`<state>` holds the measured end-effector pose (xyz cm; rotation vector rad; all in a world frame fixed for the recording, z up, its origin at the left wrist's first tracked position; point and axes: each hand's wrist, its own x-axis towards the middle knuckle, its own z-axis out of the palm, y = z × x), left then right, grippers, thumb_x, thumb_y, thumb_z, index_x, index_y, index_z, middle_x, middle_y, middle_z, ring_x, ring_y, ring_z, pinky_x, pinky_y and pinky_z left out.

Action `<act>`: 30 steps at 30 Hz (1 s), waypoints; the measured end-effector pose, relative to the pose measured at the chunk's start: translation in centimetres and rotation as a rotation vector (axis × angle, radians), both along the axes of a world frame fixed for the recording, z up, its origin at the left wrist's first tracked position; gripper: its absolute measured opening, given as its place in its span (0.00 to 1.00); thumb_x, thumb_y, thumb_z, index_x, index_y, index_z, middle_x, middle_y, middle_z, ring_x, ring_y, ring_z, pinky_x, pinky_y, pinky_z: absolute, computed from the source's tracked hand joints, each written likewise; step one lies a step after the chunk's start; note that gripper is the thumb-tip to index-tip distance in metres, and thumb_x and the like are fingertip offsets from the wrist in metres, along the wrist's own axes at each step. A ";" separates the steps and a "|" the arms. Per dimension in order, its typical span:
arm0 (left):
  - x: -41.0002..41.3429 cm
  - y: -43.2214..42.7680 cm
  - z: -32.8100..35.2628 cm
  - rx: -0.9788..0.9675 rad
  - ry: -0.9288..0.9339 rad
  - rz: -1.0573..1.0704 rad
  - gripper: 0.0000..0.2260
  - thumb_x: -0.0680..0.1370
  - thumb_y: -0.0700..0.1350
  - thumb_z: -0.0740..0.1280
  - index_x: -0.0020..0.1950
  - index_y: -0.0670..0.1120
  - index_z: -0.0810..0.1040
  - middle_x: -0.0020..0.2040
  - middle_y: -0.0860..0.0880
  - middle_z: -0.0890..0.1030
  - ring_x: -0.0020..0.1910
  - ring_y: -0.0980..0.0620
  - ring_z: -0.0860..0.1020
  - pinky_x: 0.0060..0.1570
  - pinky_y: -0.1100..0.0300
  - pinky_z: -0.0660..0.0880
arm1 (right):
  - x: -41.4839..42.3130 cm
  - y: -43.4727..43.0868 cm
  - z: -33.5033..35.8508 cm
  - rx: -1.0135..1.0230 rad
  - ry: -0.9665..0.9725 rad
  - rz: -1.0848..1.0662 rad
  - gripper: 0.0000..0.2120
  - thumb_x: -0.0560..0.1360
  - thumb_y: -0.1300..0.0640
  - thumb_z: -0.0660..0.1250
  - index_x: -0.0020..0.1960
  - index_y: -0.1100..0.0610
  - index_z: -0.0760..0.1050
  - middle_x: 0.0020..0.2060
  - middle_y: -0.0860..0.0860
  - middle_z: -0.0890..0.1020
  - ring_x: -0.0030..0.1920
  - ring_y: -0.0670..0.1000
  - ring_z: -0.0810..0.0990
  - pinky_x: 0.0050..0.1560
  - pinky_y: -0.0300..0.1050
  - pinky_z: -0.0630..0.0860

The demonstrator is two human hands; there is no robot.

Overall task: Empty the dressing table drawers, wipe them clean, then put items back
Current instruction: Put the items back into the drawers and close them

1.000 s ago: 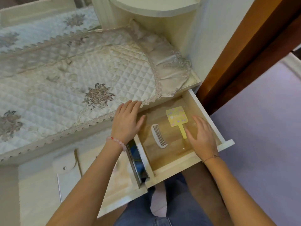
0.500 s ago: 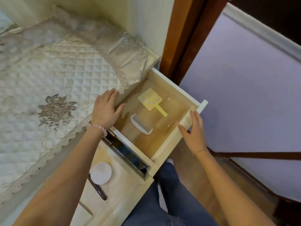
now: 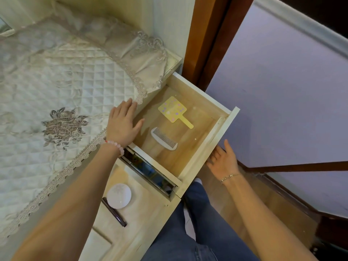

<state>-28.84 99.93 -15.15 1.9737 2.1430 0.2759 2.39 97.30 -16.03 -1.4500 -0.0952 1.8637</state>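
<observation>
Head view. Right hand [image 3: 224,162] has left the drawer interior since a second ago: it was flat on the floor beside the mirror handle, then on the front corner, now it sits outside, below the drawer front [image 3: 211,146], palm up, fingers spread, holding nothing; whether fingertips touch the underside cannot be told. Left hand [image 3: 122,125] stays flat and open on the table edge, on the cloth's lace hem, gripping nothing.

Reading: drawer [image 3: 195,91] is out as far as seen; comb and mirror are in it, so emptying of this one not yet begun, or items already returned; cannot tell which.

Materials: drawer pale raw wood, cream-painted rims, smooth floor. Comb [image 3: 164,138] white plastic, curved back, fine teeth. Hand mirror [image 3: 172,109] flat yellow, square head, short handle, pastel dots. Cloth [image 3: 56,85] quilted satin, diamond stitching, embroidered flower. Lower drawer: round white compact [image 3: 119,196], dark pen [image 3: 114,214] just beside
</observation>
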 end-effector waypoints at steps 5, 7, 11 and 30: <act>0.1 0.0 0.0 -0.010 0.002 0.008 0.27 0.79 0.56 0.58 0.75 0.45 0.61 0.75 0.45 0.60 0.74 0.43 0.57 0.72 0.47 0.50 | -0.5 0.5 -0.1 -0.030 0.136 -0.050 0.36 0.74 0.35 0.56 0.74 0.58 0.59 0.70 0.53 0.68 0.70 0.55 0.66 0.73 0.56 0.57; -0.2 0.0 0.0 -0.016 -0.003 -0.002 0.27 0.80 0.56 0.58 0.75 0.45 0.60 0.75 0.46 0.60 0.74 0.44 0.57 0.72 0.48 0.50 | -1.2 1.0 -0.1 -0.028 0.180 -0.043 0.37 0.74 0.34 0.55 0.74 0.58 0.59 0.71 0.54 0.67 0.71 0.55 0.65 0.73 0.56 0.56; -1.1 -0.2 0.3 -0.009 -0.030 -0.042 0.30 0.77 0.61 0.50 0.74 0.44 0.64 0.74 0.45 0.63 0.73 0.44 0.60 0.71 0.48 0.55 | -3.3 2.8 0.0 -0.027 0.238 0.005 0.39 0.74 0.33 0.54 0.74 0.59 0.57 0.71 0.55 0.67 0.71 0.55 0.65 0.71 0.56 0.58; -1.5 -0.5 0.1 0.019 -0.147 0.002 0.27 0.78 0.59 0.52 0.71 0.45 0.68 0.72 0.46 0.68 0.72 0.44 0.63 0.71 0.47 0.58 | -17.4 12.2 -0.6 -0.001 0.359 0.207 0.37 0.76 0.35 0.51 0.75 0.59 0.53 0.74 0.56 0.59 0.74 0.55 0.57 0.72 0.55 0.56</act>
